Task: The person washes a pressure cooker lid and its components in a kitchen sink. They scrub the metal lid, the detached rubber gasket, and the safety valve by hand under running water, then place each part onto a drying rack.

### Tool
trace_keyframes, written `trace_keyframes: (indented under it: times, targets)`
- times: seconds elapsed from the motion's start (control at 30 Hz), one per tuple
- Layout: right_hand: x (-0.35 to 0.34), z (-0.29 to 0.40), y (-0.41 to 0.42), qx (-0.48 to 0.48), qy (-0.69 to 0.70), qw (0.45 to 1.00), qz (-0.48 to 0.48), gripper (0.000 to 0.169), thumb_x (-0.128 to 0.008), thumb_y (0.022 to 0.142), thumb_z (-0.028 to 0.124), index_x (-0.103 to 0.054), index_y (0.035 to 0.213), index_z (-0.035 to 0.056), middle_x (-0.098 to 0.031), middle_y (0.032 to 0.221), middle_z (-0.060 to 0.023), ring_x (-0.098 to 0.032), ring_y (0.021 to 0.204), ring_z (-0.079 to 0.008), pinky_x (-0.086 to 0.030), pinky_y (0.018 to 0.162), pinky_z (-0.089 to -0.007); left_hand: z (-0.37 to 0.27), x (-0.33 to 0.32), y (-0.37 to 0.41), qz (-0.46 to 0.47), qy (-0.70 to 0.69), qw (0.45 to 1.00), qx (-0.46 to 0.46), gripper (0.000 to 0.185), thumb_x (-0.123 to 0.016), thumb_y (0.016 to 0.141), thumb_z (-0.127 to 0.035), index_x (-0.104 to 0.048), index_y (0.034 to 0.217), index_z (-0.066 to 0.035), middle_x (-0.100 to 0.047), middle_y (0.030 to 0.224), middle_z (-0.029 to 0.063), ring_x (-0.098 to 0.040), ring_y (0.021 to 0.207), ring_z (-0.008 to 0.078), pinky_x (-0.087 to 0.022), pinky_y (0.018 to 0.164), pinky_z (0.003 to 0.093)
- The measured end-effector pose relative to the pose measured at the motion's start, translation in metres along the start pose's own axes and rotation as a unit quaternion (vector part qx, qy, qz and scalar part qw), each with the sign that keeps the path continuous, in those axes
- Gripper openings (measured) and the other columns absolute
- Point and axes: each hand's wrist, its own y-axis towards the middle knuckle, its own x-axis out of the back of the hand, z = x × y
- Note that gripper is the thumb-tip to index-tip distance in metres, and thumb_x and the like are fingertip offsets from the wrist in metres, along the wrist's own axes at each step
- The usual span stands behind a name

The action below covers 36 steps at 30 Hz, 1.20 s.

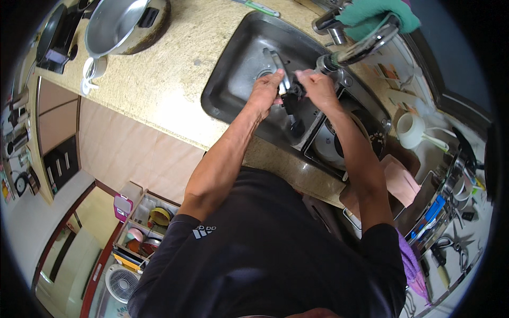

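My left hand (265, 92) grips a metal kitchen piece with a black handle (289, 104), held over the steel sink basin (226, 79). The piece is turned nearly edge-on, so its full shape is hidden. To its right is my right hand (319, 88), blurred, with fingers curled, just below the faucet head (327, 63). A dark, blurred thing (297, 88) lies between my hands. Whether my right fingers hold it I cannot tell.
A large metal pot (115, 28) stands on the stone counter (187, 51). A knife with a green handle (262, 8) lies behind the sink. Pans (328, 143) fill the basin at right. A teal cloth (373, 18) hangs over the faucet. A white dipper (411, 129) is farther right.
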Motion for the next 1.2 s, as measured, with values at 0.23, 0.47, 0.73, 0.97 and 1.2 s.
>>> trace_keyframes:
  times: [0.23,0.47,0.73,0.97,1.2]
  targets:
    - [0.001,0.008,-0.005,0.045,-0.079,0.995,0.034,0.036,-0.06,0.088,0.038,-0.068,0.097,0.0034,-0.069,0.086,-0.019,-0.067,0.084,-0.0336,-0.051,0.079,-0.0399,-0.006,-0.01,0.003,-0.027,-0.031,0.998,0.045,0.031,-0.059,0.097,-0.035,-0.067,0.096,-0.005,-0.065,0.081,0.0018,-0.059,0.064,0.01,-0.05,0.058,0.026]
    - [-0.035,-0.013,0.018,-0.056,-0.134,0.989,-0.037,0.03,-0.059,0.086,0.032,-0.064,0.098,0.0046,-0.069,0.094,-0.0191,-0.065,0.091,-0.0382,-0.05,0.081,-0.0442,0.03,0.006,0.01,0.011,-0.022,0.998,-0.064,0.019,-0.064,0.093,-0.025,-0.069,0.103,-0.009,-0.067,0.089,-0.0018,-0.062,0.078,0.0077,-0.051,0.075,0.0265]
    - [-0.054,-0.025,0.05,-0.004,-0.076,0.994,-0.078,0.026,-0.058,0.088,0.025,-0.065,0.104,0.006,-0.069,0.098,-0.0181,-0.066,0.093,-0.0345,-0.049,0.083,-0.0402,0.062,0.003,0.018,-0.055,-0.094,0.991,-0.081,0.045,-0.059,0.097,-0.04,-0.063,0.118,0.0,-0.064,0.101,0.0017,-0.055,0.086,0.0093,-0.048,0.074,0.0272]
    - [-0.051,-0.017,0.041,0.02,-0.1,0.992,-0.073,0.018,-0.062,0.088,0.017,-0.069,0.1,0.0043,-0.07,0.085,-0.0085,-0.065,0.081,-0.0191,-0.05,0.076,-0.0328,0.05,-0.014,0.013,-0.118,-0.108,0.984,-0.081,0.04,-0.048,0.099,-0.028,-0.058,0.124,0.002,-0.061,0.095,0.0023,-0.052,0.086,0.0122,-0.043,0.084,0.0253]
    - [-0.028,-0.013,0.023,0.002,0.22,0.97,0.101,0.021,-0.057,0.091,0.005,-0.07,0.108,0.0067,-0.066,0.098,-0.0065,-0.06,0.088,-0.0122,-0.047,0.078,-0.026,0.025,0.011,0.0,-0.004,0.042,0.996,-0.082,0.051,-0.05,0.093,-0.024,-0.05,0.135,0.005,-0.063,0.115,0.0081,-0.055,0.103,0.0135,-0.041,0.095,0.0264]
